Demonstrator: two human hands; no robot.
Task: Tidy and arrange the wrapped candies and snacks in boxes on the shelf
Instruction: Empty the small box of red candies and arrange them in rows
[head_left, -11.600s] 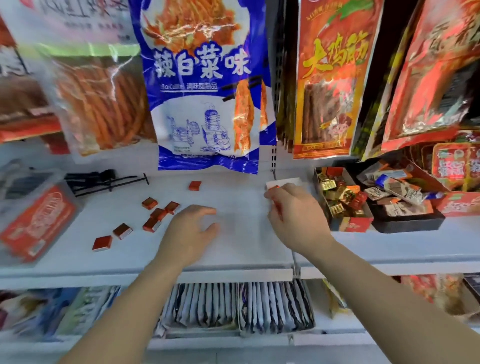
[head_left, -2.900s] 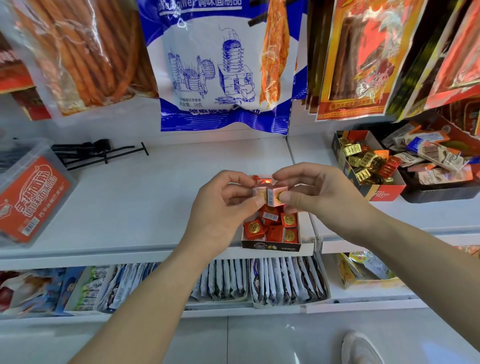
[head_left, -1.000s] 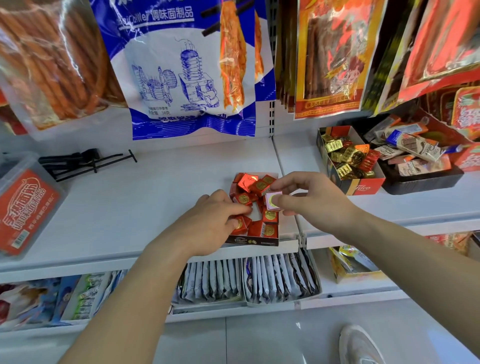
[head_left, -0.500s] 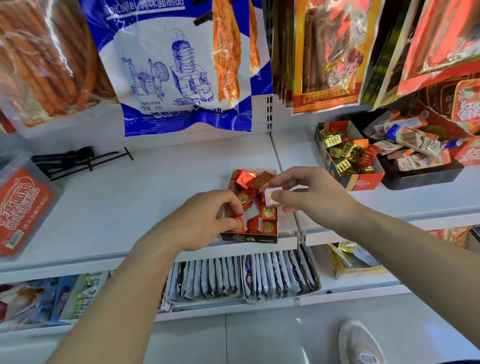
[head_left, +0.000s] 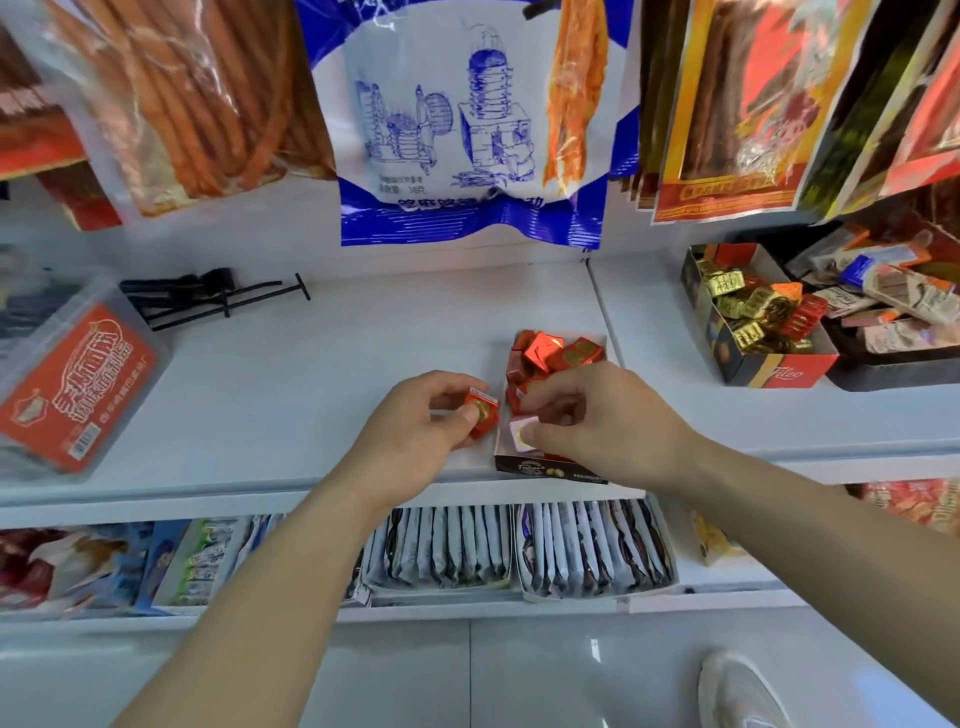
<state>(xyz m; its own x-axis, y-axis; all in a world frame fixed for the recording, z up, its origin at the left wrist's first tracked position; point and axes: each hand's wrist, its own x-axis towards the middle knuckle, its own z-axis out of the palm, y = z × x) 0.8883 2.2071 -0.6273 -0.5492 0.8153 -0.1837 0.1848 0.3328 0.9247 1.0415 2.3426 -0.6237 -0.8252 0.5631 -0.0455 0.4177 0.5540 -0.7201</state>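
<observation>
A small dark candy box (head_left: 540, 466) stands at the front edge of the white shelf (head_left: 311, 374), holding several red foil-wrapped cubes (head_left: 556, 353). My left hand (head_left: 415, 431) pinches one red cube with a gold seal (head_left: 482, 413) just left of the box. My right hand (head_left: 592, 421) reaches over the box's front half and pinches a pale pink cube (head_left: 521, 432) inside it. The candies under my right hand are hidden.
A second box of gold and red candies (head_left: 758, 332) and a dark tray of wrapped bars (head_left: 893, 312) sit to the right. A clear tub with a red label (head_left: 67, 379) and black hooks (head_left: 208, 299) lie left. Snack bags hang above; sachet trays (head_left: 519, 545) fill the shelf below.
My left hand has drawn a red cube out of the box to its left side. My right hand has lowered the pale cube toward the box's front.
</observation>
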